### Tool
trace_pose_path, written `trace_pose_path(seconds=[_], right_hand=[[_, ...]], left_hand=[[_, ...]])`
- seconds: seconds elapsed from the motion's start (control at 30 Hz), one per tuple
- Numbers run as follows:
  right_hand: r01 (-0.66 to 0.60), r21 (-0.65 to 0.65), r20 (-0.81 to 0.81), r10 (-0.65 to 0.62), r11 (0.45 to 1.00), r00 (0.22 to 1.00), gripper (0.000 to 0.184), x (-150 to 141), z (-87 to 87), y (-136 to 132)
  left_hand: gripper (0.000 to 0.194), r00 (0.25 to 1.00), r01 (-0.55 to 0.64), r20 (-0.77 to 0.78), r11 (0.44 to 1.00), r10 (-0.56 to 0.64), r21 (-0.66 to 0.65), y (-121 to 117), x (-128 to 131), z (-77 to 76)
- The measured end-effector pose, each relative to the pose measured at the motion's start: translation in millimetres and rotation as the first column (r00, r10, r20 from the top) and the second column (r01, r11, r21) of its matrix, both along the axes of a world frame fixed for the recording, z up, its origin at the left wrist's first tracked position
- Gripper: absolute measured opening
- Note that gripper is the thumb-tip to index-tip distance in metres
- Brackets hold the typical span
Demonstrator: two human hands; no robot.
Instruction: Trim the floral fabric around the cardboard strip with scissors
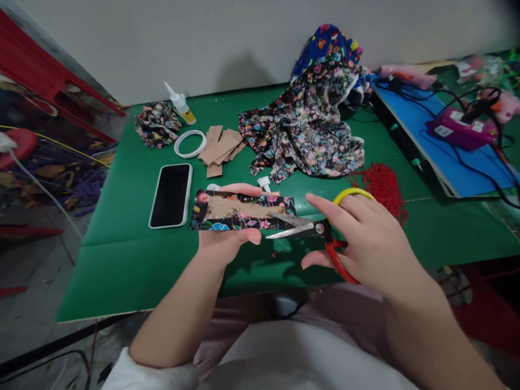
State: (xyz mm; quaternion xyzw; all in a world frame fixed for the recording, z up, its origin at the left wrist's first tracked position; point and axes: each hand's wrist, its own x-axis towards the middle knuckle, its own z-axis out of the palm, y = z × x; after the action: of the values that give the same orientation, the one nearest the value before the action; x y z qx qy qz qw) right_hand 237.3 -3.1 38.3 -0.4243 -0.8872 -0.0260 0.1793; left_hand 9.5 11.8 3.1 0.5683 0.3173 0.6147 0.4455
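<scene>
1. Leftmost on the green table point(114, 254), I see a phone point(170, 196) lying flat; above it, in the upper left, sit a crumpled scrap of floral cloth point(157, 124), a glue bottle point(184, 107) and a white ring point(190, 143). None touches the hands.

2. The left hand point(219, 246), just below centre, is closed around a cloth-edged strip point(231, 208): fingers along its far edge, thumb near its close edge.

3. The strip lies level at the middle of the frame, tan face up, dark floral cloth folded along its long sides. I judge it light and fairly stiff, like the loose card pieces point(221, 146) above it, with soft cloth borders. The shiny patches on the tan look like glue, so I'd treat that face as tacky and hold by the long edges, as the hand does. Too hard a squeeze could crease it.

4. Right of centre, the scissors point(319, 228) point left with blades parted. The upper blade overlaps the strip's lower right corner in view; I can't tell whether they touch. I'd expect rigid metal, heavier than the strip, best taken by the loops.

5. The right hand point(365, 233) does that, holding the yellow and red loops, index finger and thumb stretched leftward. Behind it, at right, lie red threads point(385, 187).
</scene>
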Motion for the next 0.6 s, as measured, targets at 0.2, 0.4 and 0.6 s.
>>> trace_pose_path(seconds=[0.2, 0.4, 0.6], right_hand=[[0.000, -0.018, 0.024, 0.000, 1.000, 1.000, 0.082, 0.9, -0.6, -1.2], [-0.010, 0.019, 0.008, 0.010, 1.000, 1.000, 0.073, -1.0, -0.7, -2.4], [0.010, 0.037, -0.023, -0.009, 0.999, 1.000, 0.064, -3.3, -0.3, -4.2]], left_hand=[[0.050, 1.000, -0.014, -0.021, 1.000, 0.014, 0.007, -0.3, 1.0, 2.3], [0.050, 1.000, 0.028, 0.009, 0.998, -0.027, -0.048, 0.0, 0.8, 1.1], [0.048, 0.999, 0.029, 0.041, 0.997, -0.027, -0.068, -0.6, 2.8, 0.2]])
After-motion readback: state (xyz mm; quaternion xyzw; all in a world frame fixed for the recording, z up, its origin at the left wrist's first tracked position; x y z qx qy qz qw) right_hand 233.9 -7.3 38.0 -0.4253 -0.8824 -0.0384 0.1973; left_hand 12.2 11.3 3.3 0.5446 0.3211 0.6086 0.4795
